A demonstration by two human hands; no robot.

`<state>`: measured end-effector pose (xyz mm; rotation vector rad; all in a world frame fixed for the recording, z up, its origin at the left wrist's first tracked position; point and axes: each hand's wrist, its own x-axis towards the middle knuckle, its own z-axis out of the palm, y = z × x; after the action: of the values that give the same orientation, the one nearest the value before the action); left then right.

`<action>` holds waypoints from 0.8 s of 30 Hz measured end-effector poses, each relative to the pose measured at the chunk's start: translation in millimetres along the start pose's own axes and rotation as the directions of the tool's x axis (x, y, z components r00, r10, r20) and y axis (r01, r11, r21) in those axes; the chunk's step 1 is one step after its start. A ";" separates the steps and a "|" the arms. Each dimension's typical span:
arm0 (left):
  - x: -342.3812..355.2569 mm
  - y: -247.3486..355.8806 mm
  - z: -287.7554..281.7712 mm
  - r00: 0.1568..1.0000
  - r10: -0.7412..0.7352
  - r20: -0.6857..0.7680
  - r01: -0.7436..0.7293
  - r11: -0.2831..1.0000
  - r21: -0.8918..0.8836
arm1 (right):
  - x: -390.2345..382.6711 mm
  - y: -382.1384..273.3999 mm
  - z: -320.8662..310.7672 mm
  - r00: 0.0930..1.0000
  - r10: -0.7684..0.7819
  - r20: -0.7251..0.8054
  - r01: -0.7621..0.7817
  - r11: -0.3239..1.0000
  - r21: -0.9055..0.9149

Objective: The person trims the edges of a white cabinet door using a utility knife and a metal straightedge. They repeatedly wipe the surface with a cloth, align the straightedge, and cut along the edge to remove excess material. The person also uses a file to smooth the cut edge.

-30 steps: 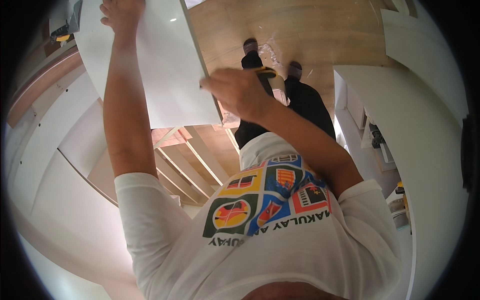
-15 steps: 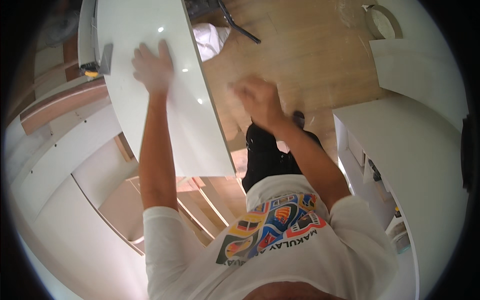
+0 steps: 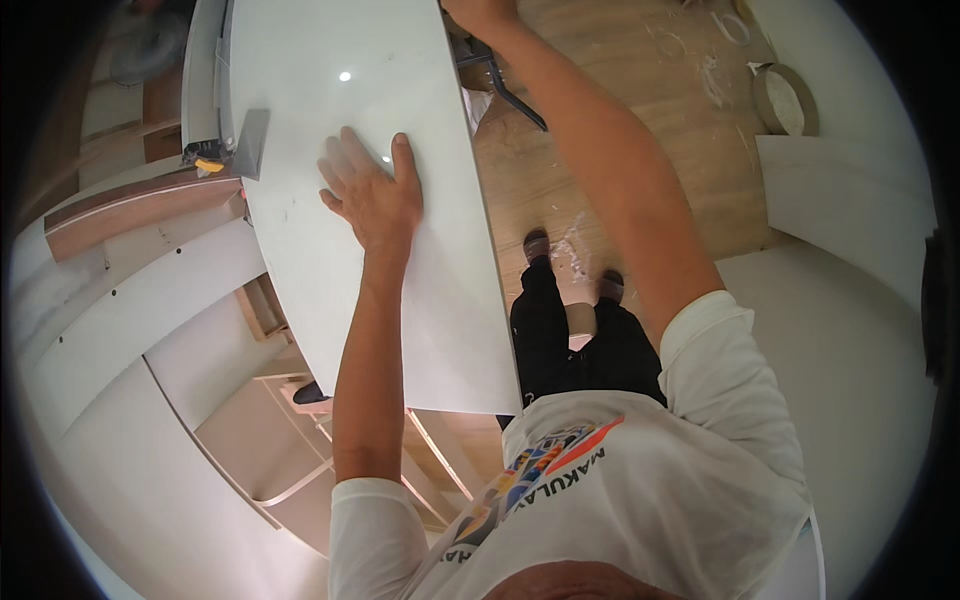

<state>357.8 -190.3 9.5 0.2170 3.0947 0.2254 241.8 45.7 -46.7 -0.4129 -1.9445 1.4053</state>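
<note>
A long glossy white panel [image 3: 440, 300] stretches away in front of me, its right edge dark and straight. My left hand [image 3: 375, 195] lies palm down on its surface, fingers spread and holding nothing; the fingertips are slightly blurred. At the top of the picture, my right hand [image 3: 482, 15] is beside the panel's far right edge. The picture's border cuts off its fingers, so I cannot see what they grip or touch. On the panel's left edge stands a grey metal plate [image 3: 251, 145] beside a black and yellow tool [image 3: 205, 157].
Brown wooden boards [image 3: 140, 212] and white cabinet panels [image 3: 150, 290] crowd the left side. A roll of edge strip [image 3: 785, 100] rests at the upper right near a white board [image 3: 825, 185]. Scraps litter the wooden floor [image 3: 640, 100]; a black metal leg [image 3: 515, 100] juts from under the panel.
My right hand has moved forward from beside my body to the panel's far right edge. My left hand stays spread on the panel, now slightly nearer me. The view has shifted.
</note>
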 end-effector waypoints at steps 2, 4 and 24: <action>0.8 -2.3 0.7 0.999 0.022 -0.032 -0.022 1.000 0.001 | 6.0 2.5 4.0 0.995 -0.093 0.021 0.095 0.993 -0.072; -1.1 0.0 6.5 0.997 0.057 -0.051 -0.057 0.998 -0.005 | 9.8 -0.3 -8.1 0.980 -0.190 0.066 0.198 0.968 -0.156; 32.4 -14.6 18.0 0.974 0.145 -0.176 -0.138 0.989 0.049 | -270.6 -88.9 -96.1 0.952 -0.222 0.213 0.239 0.969 -0.060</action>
<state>324.5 -197.4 -11.1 0.4433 3.2668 0.2023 512.4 -85.2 -41.8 -0.0754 -2.1455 1.2563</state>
